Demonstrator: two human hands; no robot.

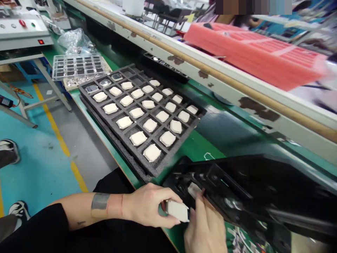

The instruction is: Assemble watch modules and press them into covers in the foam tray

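Note:
Between the thumb and fingers of my left hand [151, 205] is a small white-faced piece [178, 210], its face turned up. My right hand [206, 225] is beside it at the lower middle, fingers reaching to a pale piece [194, 190] at the black machine [213, 179]; whether they grip it is unclear. Some of the right fingertips are hidden or blurred. Beyond my hands lies a dark foam tray [168, 160] with square pockets. Most pockets hold similar white pieces [152, 153], and a few at the far left hold dark-glass pieces [92, 88].
A clear plastic tray [55, 68] and a plastic bag [76, 40] lie past the foam tray. Pink foam [252, 52] rests beyond the long rail [226, 93]. A white machine [23, 31] stands at the far left. Someone's shoes [19, 209] show at the left edge.

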